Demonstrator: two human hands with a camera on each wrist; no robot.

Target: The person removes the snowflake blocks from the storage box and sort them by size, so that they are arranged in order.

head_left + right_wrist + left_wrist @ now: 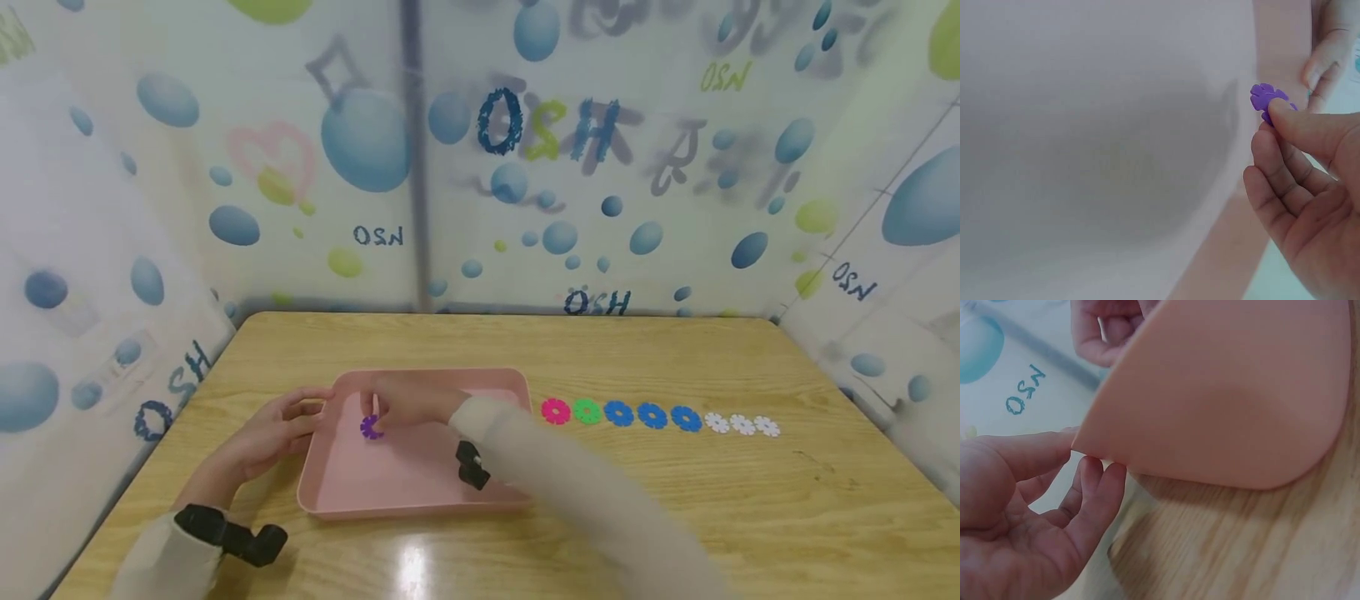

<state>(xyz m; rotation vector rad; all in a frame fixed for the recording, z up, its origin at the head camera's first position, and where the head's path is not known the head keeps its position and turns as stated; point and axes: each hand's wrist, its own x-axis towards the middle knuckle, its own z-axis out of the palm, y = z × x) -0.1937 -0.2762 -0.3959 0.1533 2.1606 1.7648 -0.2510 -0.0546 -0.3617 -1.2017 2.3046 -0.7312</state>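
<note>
My right hand (412, 402) is over the left part of a pink tray (405, 510). Between thumb and fingertips it pinches a purple snowflake disc (1262, 97), a small notched plastic piece; the thumb covers part of it. My left hand (279, 429) is at the tray's left side. Seen from the left wrist, its thumb and fingertips meet the edge of the tray wall (1222, 394) and hold it there. No other disc shows in the visible part of the tray; the right forearm hides some of its right side.
To the right of the tray, a row of snowflake discs lies on the wooden table (600, 358): one pink disc (556, 411), one green disc (587, 411), three blue discs (652, 415) and three white discs (742, 425). A patterned curtain (465, 208) stands behind the table.
</note>
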